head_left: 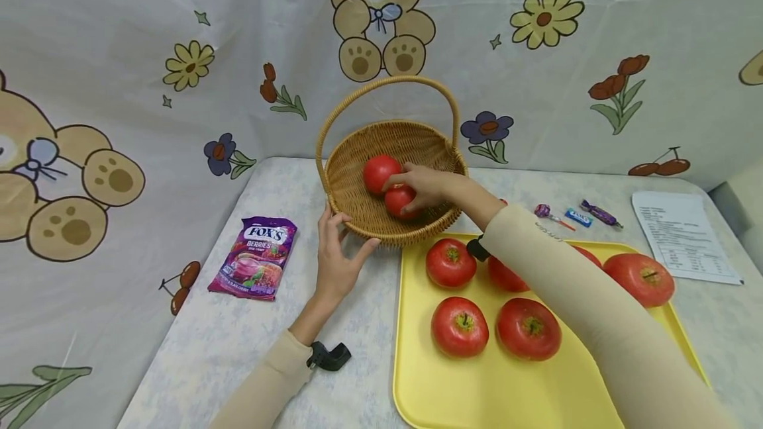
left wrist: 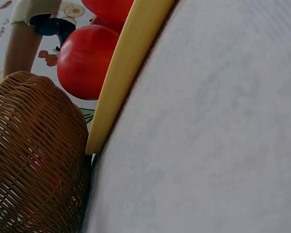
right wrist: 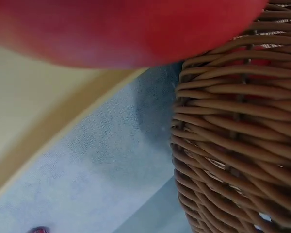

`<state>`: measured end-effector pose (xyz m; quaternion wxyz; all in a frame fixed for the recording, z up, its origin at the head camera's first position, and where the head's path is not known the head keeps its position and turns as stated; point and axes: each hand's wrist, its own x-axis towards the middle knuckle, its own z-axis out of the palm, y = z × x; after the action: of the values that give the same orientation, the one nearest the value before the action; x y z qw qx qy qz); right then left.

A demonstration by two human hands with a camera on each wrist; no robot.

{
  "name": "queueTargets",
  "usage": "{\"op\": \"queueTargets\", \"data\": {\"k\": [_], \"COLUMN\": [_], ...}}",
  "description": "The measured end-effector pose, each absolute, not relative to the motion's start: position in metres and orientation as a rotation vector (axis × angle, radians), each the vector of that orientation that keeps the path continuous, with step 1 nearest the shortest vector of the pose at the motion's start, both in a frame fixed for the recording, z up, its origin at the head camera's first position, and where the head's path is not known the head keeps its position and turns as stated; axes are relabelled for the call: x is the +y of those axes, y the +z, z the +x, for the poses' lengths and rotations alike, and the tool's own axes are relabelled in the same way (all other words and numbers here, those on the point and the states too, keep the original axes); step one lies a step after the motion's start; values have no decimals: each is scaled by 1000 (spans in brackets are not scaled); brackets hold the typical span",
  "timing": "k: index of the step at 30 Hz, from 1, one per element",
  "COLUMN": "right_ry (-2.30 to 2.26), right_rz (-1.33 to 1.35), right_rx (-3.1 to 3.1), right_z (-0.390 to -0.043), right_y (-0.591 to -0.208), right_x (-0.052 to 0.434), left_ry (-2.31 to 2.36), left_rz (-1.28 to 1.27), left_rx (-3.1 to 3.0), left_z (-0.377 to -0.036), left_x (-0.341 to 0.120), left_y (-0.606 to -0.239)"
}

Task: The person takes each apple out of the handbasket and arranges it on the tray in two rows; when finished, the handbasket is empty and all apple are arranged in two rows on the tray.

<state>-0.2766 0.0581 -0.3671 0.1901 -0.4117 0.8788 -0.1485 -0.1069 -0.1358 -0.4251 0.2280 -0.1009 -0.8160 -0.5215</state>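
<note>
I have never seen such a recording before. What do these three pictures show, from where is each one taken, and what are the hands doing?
There is no machine here: a person works with two bare hands and wears three cameras. The large picture comes from the head camera and looks down at a table. The two close-up pictures come from cameras on the wrists, so they show only parts of the wicker basket and the yellow tray from very near.

The left hand touches the basket's rim. The right hand reaches into the basket, its fingers curled on a red apple beside a second apple. More apples lie on the tray. A purple candy bag, some small wrapped sweets and a printed sheet also lie on the table.
</note>
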Motion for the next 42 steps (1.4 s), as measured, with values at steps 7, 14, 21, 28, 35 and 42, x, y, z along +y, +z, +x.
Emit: {"op": "queueTargets", "data": {"k": [7,14,21,28,35,42], "right_ry": [-480,-656,-802,-840,-886,-901], "right_rz": [-1195,-1246,-1312,-1427,-1389,-1277], "right_rx": [2514,2559,2620,2710,2747,2855], "right_z": [-274,-265,-245,-221,-197,-165], "right_y": [-357,-333,-310,-296,-296,-303], "right_x": [67,83,111,146,183,222], "left_ry": [-1433,-1435,-1434,-1454,-1454,-1453], "left_rz": [-271,-258,-258,-250,-253,-260], "left_rx": [-2253,-2242,-2255,-2246,-2237,-2228], "left_z": [-107,-109,-104,-104,-104,-103], "left_x": [-135,-136,-134,-134,-133,-132], "left_y": [-424,-430,-423,-422,-424,-424]}}
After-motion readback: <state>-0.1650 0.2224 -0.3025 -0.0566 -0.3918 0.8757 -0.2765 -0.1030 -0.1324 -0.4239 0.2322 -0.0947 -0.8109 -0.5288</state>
